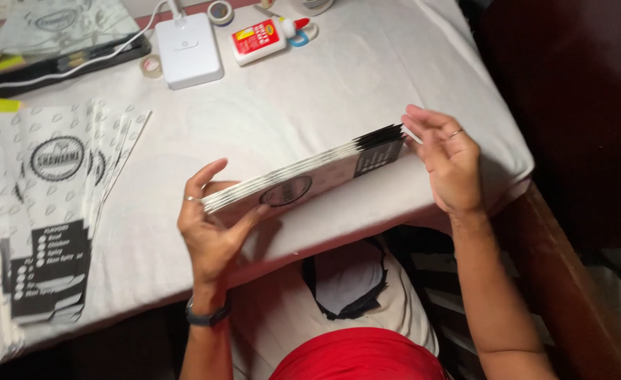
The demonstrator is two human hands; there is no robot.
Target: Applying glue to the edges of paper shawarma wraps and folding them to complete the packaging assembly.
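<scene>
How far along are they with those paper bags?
Done, it seems: a fanned pile of flat printed bags lies on the left of the table. In hand: the left hand and right hand hold a stack on edge by its two ends, as if squaring it. The glue bottle lies untouched at the far edge. How many bags remain cannot be told.

A stack of flat white-and-black printed paper bags (310, 176) is held edge-up between the left hand (212, 225) and right hand (448, 158).
</scene>
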